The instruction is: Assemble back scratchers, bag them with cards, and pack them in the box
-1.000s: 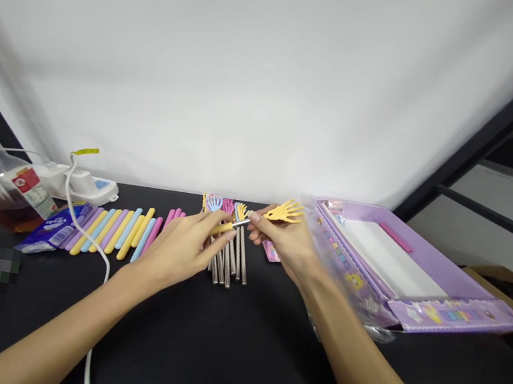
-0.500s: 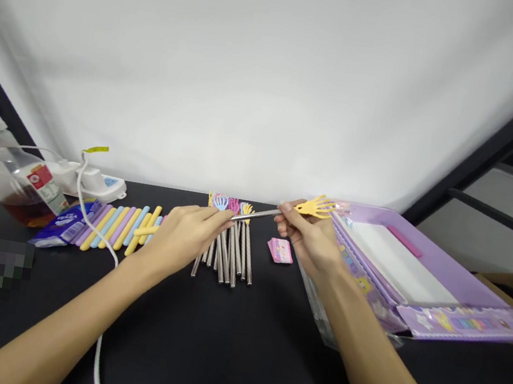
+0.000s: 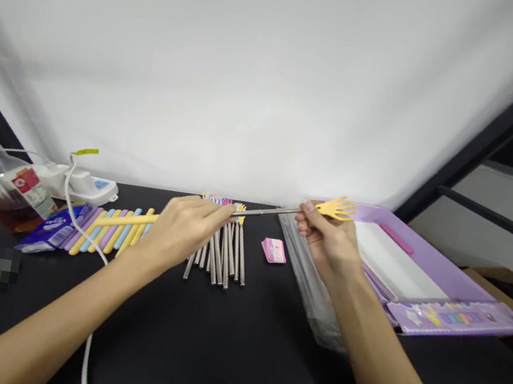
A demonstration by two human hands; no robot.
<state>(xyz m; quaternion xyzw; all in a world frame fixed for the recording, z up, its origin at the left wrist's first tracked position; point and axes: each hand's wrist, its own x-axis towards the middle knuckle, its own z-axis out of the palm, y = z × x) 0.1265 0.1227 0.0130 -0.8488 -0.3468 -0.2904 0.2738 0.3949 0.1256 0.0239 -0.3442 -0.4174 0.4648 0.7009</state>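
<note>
A back scratcher with a yellow hand-shaped head (image 3: pixel 337 208) and a thin metal rod (image 3: pixel 270 211) is held between my two hands above the table. My right hand (image 3: pixel 330 236) pinches the rod just below the head. My left hand (image 3: pixel 192 227) is closed around the other end, and a yellow handle (image 3: pixel 128 220) sticks out of it to the left. Behind and below my left hand lies a bunch of metal rods (image 3: pixel 227 255) with coloured hand-shaped heads, partly hidden. Pastel handles (image 3: pixel 109 230) lie in a row on the left. Small pink cards (image 3: pixel 275 251) lie between my arms.
An open purple box (image 3: pixel 450 261) stands at the right, with clear plastic wrap (image 3: pixel 318 293) beside it. On the left are a blue packet (image 3: pixel 48 230), a tilted bottle of dark liquid (image 3: pixel 8 191), a white power strip (image 3: pixel 96 189) and its cable (image 3: pixel 89 347).
My right hand has moved right with the yellow head, and more rod shows between my hands. The yellow handle now reaches further left out of my left hand. The view has shifted slightly.
</note>
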